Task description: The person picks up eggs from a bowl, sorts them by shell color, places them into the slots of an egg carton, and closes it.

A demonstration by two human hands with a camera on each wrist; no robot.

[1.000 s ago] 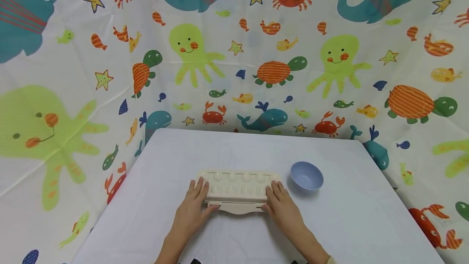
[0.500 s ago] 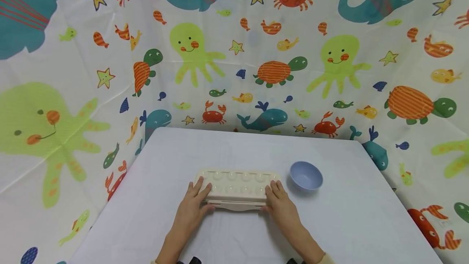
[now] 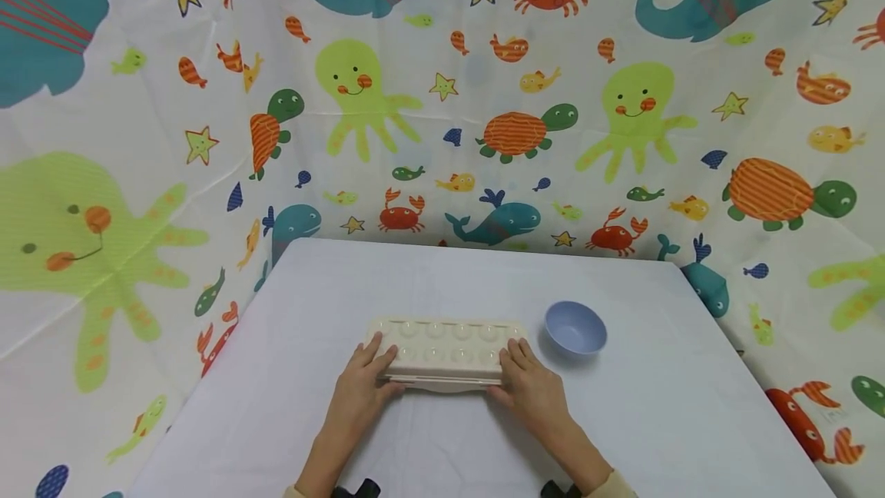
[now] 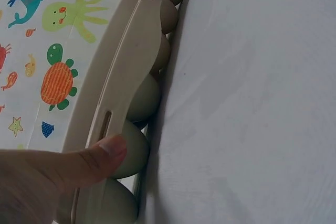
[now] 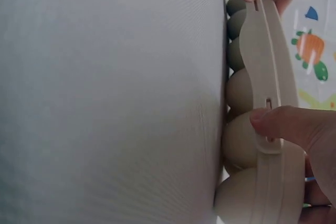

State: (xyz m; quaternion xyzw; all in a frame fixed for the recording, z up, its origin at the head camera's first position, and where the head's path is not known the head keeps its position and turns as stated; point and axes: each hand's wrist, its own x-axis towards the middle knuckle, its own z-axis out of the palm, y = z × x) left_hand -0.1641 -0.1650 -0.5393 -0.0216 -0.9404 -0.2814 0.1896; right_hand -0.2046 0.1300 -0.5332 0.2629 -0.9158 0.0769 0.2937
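A cream plastic egg box with two rows of domes on its lid lies across the middle of the white table. My left hand grips its left end, fingers on the lid and thumb on the front. At the right end my right hand holds it the same way. In the left wrist view, the wavy front flap hangs over a row of rounded bulges along the base. The right wrist view has my thumb by a slot in this flap.
A small blue bowl stands just right of the egg box. The white tablecloth ends at a sea-animal curtain behind and at both sides. Black wrist devices show at the bottom edge.
The egg box's front flap, which stuck out toward me a second ago, has swung down against the front. My thumbs have moved with it while my fingers stay on the lid.
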